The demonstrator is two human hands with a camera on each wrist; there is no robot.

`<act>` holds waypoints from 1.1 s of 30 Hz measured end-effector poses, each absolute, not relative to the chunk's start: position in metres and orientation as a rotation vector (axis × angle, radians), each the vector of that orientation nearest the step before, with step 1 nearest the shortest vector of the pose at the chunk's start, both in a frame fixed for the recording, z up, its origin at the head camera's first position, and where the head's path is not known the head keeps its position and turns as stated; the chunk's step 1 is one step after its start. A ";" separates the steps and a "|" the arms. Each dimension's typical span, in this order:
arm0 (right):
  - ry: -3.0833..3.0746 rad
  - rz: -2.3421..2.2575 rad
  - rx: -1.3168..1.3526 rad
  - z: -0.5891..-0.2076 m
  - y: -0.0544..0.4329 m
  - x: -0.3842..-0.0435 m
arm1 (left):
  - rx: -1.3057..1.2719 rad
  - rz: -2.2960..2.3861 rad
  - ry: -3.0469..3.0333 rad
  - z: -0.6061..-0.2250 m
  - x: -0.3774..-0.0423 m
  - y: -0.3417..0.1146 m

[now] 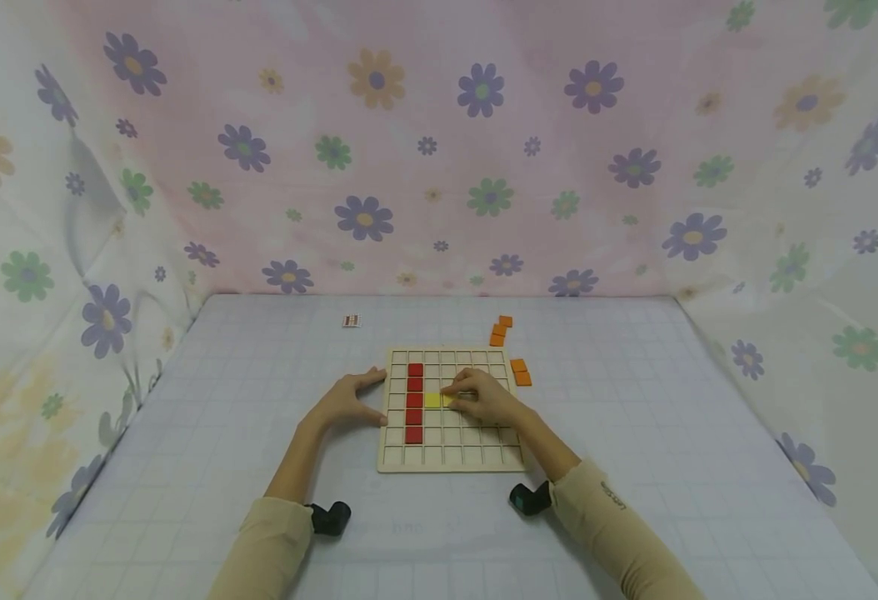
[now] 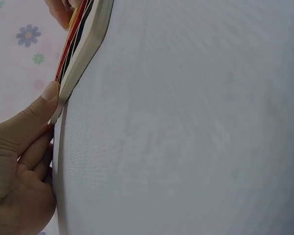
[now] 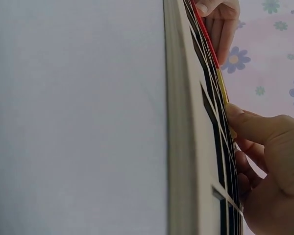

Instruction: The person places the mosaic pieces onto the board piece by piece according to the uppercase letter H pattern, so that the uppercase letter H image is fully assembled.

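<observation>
A pale wooden grid board (image 1: pixel 454 468) lies on the table. A column of red square tiles (image 1: pixel 414 417) fills cells on its left side. Beside the column sits a yellow tile (image 1: pixel 432 401). Immediately right of that, my right hand (image 1: pixel 487 398) pinches a second yellow tile (image 1: pixel 449 401) at its cell, partly covered by the fingertips. My left hand (image 1: pixel 345 400) is at the board's left edge, thumb and fingers spread and touching the rim. In the left wrist view the thumb (image 2: pixel 50 93) rests against the board's edge.
Several orange tiles (image 1: pixel 498 331) lie in a group past the board's far right corner, and more orange tiles (image 1: pixel 521 372) sit along its right side. A small printed card (image 1: pixel 351 321) lies at the back left. Flowered cloth (image 1: pixel 439 167) hangs behind the table.
</observation>
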State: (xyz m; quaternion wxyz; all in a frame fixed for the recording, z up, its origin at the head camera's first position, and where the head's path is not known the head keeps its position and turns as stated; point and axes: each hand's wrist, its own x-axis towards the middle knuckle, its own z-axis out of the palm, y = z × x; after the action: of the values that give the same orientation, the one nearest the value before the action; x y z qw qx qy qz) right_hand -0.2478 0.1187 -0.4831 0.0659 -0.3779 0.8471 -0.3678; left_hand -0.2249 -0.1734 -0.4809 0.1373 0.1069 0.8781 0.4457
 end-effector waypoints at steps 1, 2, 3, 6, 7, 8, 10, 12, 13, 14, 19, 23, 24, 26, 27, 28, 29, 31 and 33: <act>2.566 -1.119 -1.119 -0.483 0.119 -0.247 | 0.311 1.286 2.544 -0.481 -0.225 -0.173; 2.576 -1.128 -1.098 -0.483 0.120 -0.247 | 0.311 1.286 2.545 -0.481 -0.225 -0.173; 2.585 -1.135 -1.085 -0.483 0.120 -0.247 | 0.309 1.287 2.545 -0.482 -0.225 -0.173; 2.595 -1.148 -1.046 -0.483 0.121 -0.246 | 0.312 1.280 2.551 -0.482 -0.226 -0.174; 2.598 -1.145 -1.046 -0.483 0.122 -0.246 | 0.311 1.278 2.552 -0.482 -0.226 -0.174; 2.600 -1.140 -1.052 -0.483 0.122 -0.246 | 0.307 1.278 2.549 -0.482 -0.226 -0.174; 2.606 -1.130 -1.068 -0.483 0.122 -0.245 | 0.307 1.275 2.551 -0.482 -0.226 -0.174; 2.615 -1.118 -1.085 -0.483 0.122 -0.244 | 0.310 1.277 2.550 -0.482 -0.226 -0.174; 2.620 -1.111 -1.092 -0.482 0.122 -0.244 | 0.309 1.281 2.547 -0.481 -0.225 -0.174; 2.620 -1.112 -1.097 -0.482 0.122 -0.244 | 0.310 1.283 2.547 -0.481 -0.225 -0.173; 2.631 -1.237 -1.046 -0.482 0.130 -0.247 | 0.315 1.296 2.545 -0.479 -0.224 -0.173; 2.726 -1.384 -0.967 -0.478 0.145 -0.260 | 0.313 1.299 2.542 -0.480 -0.224 -0.174; 2.764 -1.405 -0.929 -0.477 0.150 -0.264 | 0.307 1.295 2.544 -0.480 -0.224 -0.174; 2.837 -1.447 -0.843 -0.474 0.161 -0.276 | 0.302 1.284 2.550 -0.481 -0.225 -0.174; 2.872 -1.466 -0.786 -0.473 0.167 -0.282 | 0.299 1.279 2.554 -0.482 -0.225 -0.174; 2.886 -1.490 -0.725 -0.471 0.172 -0.289 | 0.296 1.274 2.556 -0.482 -0.225 -0.174; 2.905 -1.497 -0.675 -0.471 0.178 -0.296 | 0.295 1.269 2.560 -0.482 -0.225 -0.175; 2.918 -1.507 -0.556 -0.469 0.187 -0.307 | 0.300 1.266 2.562 -0.482 -0.224 -0.174; 2.895 -1.501 -0.433 -0.469 0.195 -0.317 | 0.305 1.272 2.558 -0.481 -0.224 -0.174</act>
State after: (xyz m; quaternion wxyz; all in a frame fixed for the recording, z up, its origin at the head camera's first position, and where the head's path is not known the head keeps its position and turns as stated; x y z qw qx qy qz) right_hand -0.3166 0.1946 -0.4687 -0.0741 -0.1313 0.8777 -0.4549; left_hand -0.2243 -0.1739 -0.4807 0.1337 0.1053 0.8824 0.4386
